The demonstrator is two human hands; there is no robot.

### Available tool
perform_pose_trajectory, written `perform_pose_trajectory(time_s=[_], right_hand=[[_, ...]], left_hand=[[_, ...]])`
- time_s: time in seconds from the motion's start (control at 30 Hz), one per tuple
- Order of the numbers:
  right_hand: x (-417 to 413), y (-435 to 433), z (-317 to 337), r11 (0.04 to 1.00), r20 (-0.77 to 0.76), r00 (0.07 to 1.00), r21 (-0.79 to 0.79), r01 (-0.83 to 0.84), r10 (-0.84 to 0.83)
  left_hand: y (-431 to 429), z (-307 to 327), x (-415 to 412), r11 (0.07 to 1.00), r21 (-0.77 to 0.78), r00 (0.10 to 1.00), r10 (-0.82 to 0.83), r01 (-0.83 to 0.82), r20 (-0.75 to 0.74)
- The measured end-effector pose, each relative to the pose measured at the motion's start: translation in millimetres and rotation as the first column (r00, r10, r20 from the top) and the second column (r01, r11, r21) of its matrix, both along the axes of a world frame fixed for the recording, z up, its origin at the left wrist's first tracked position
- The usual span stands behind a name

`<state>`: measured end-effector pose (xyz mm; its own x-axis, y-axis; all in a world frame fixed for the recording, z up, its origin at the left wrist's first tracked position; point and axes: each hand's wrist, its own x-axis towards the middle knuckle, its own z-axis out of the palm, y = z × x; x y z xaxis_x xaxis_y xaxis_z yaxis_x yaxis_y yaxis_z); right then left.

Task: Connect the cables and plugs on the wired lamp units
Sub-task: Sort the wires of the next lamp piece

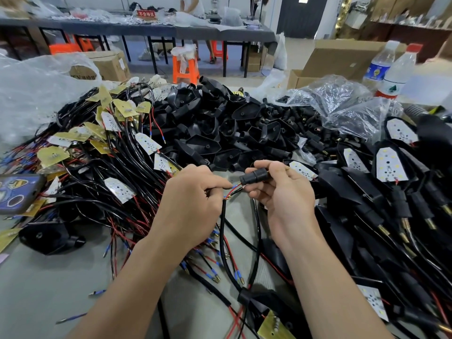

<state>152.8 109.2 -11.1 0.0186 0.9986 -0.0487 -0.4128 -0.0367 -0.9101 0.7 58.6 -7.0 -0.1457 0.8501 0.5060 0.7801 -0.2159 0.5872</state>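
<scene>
A grey table (44,297) fills the frame, and it is heaped nearly edge to edge. At centre lies a mound of empty black lamp shells (220,123). To its left lies a tangle of loose cables with small light boards (105,165), and down the right side lie finished lamp units (389,177), boards seated in their shells.

A crumpled clear bag (342,104) at upper right has small black plugs spilling from its mouth toward the mound. An open cardboard box (342,59) stands behind it, its contents out of sight. Another clear bag (34,94) lies slack at upper left.

Both forearms reach in from the bottom edge. The left hand (193,201), knuckles up and fingers curled, pinches a black cable (223,231) just short of its bare red and blue wire ends (232,188). The right hand (283,196) grips a black plug (254,176) between thumb and fingers, its open end turned toward those wires. The tips meet the plug's mouth — whether they are inside it is hard to tell.

Bare table shows only at lower left and in a narrow patch under the hands. A phone (17,192) lies at the left edge.
</scene>
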Motion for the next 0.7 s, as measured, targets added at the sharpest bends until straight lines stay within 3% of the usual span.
perform_pose_trajectory(time_s=[0.2,0.33,0.53,0.7], right_hand=[[-1.4,-0.2,0.2,0.995,0.009,0.995,0.008,-0.100,0.100],[-0.9,-1.0,1.0,0.986,-0.004,0.986,0.006,-0.166,0.166],[0.2,-0.1,2.0,0.993,-0.043,0.992,0.009,-0.117,0.117],[-0.9,-1.3,3.2,0.995,-0.022,0.994,0.006,-0.104,0.104]], left_hand=[[-0.4,2.0,1.7,0.999,-0.037,0.996,0.042,-0.040,0.076],[1.2,1.4,1.8,0.996,-0.087,0.958,0.033,-0.008,0.286],[3.3,4.2,-5.9,0.997,-0.069,0.918,0.068,-0.044,0.390],[10.0,-2.3,-14.0,0.984,-0.178,0.892,0.082,-0.002,0.444]])
